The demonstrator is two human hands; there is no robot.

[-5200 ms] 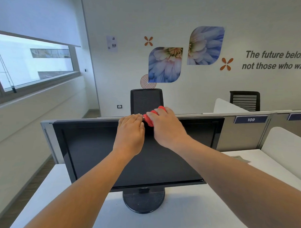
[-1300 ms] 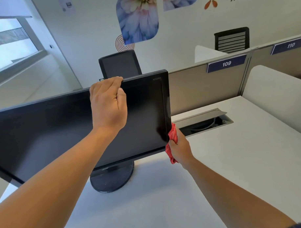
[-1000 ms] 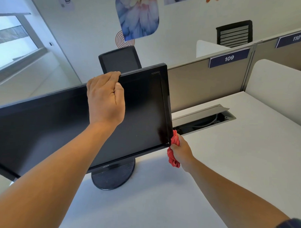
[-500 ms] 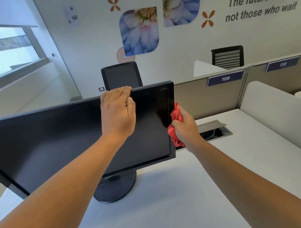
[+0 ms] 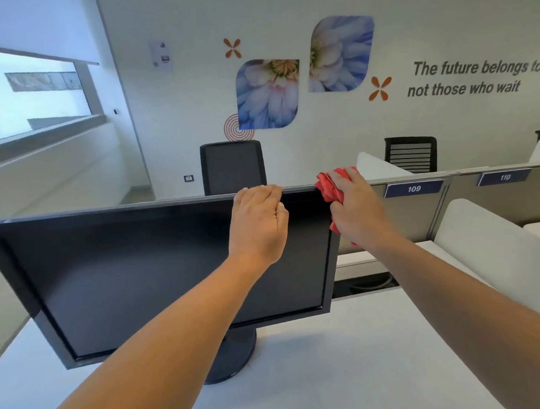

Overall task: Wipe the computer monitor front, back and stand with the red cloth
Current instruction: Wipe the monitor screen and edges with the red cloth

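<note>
On the white tabletop (image 5: 364,360), the left grip (image 5: 257,225) holds the top edge of the flat black computer monitor (image 5: 137,276). The right grip (image 5: 357,210) clutches the crumpled red cloth (image 5: 326,183) at its top right corner. I judge this is edge wiping; the back probably comes next.

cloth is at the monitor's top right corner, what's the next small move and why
Probably sweep the red cloth left along the top edge of the monitor. The right hand holds it on the upper right corner, and the left hand grips that edge, steadying it.
</note>
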